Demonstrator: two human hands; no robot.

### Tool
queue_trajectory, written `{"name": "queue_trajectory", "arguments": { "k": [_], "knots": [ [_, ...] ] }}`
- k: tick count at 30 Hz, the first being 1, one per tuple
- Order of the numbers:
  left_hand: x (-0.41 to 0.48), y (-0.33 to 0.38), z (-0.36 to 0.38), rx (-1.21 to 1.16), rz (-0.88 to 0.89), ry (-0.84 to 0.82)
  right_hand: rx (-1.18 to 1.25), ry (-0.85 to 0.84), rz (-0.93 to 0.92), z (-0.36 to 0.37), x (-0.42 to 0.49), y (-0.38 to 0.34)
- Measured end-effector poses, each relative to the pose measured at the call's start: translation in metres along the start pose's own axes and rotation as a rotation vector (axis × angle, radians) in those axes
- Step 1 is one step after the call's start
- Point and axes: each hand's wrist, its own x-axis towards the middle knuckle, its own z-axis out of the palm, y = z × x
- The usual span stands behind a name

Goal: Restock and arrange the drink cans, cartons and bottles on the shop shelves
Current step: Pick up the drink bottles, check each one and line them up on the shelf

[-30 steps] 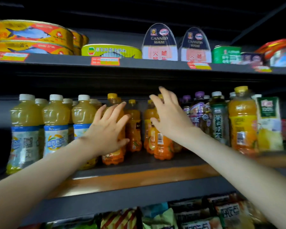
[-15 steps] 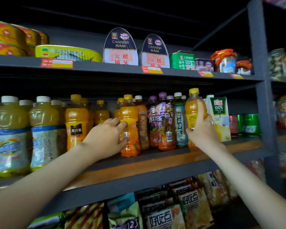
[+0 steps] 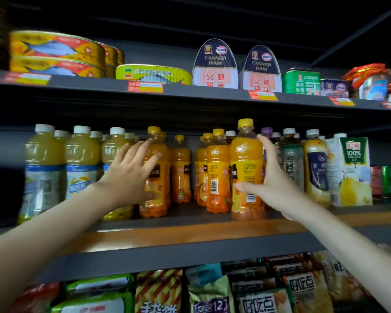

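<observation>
as left hand [image 3: 128, 177] touches shelved bottle [image 3: 161, 185], right hand [image 3: 273, 180] grips front bottle [image 3: 246, 159].

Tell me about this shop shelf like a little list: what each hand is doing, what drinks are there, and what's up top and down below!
Left hand: fingers spread on the left orange bottle
Right hand: grips the front orange bottle, upright near the shelf edge
Left side: pale yellow bottles, white caps
Right side: pear juice carton
Above: canned ham tins
Below: snack bags
</observation>
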Motion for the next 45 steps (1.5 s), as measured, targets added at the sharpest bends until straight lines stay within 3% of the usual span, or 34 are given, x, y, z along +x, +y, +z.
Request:
{"name": "queue_trajectory", "arguments": {
  "k": [4, 10, 12, 22, 26, 29, 32, 37, 42, 45],
  "knots": [
    [-0.004, -0.006, 0.015, 0.073, 0.017, -0.014, 0.078, -0.130, -0.030, 0.044, 0.020, -0.012],
    [0.000, -0.002, 0.016, 0.079, 0.012, -0.060, -0.031, -0.239, 0.015, 0.098, 0.054, -0.017],
    [0.001, 0.001, 0.012, 0.100, 0.001, -0.117, -0.077, -0.248, 0.040, 0.110, 0.065, -0.017],
    [-0.003, 0.002, 0.015, 0.048, 0.018, -0.078, -0.369, -0.193, 0.100, 0.143, 0.091, -0.007],
    [-0.004, 0.003, 0.014, 0.078, 0.032, -0.085, -0.492, -0.188, -0.034, 0.139, 0.085, -0.007],
    [-0.002, 0.003, 0.014, 0.095, 0.040, -0.077, -0.783, -0.237, -0.218, 0.131, 0.084, -0.007],
    [-0.002, 0.004, 0.015, 0.086, 0.052, -0.057, -0.960, -0.301, -0.216, 0.132, 0.084, -0.006],
    [-0.001, -0.001, 0.024, 0.107, 0.073, 0.083, -0.997, -0.317, -0.186, 0.136, 0.088, -0.007],
    [-0.003, -0.002, 0.028, 0.116, 0.080, 0.108, -0.910, -0.148, -0.279, 0.096, 0.087, -0.011],
    [-0.003, 0.000, 0.028, 0.115, 0.076, 0.106, -0.819, -0.048, -0.111, 0.068, 0.081, 0.000]
  ]
}}
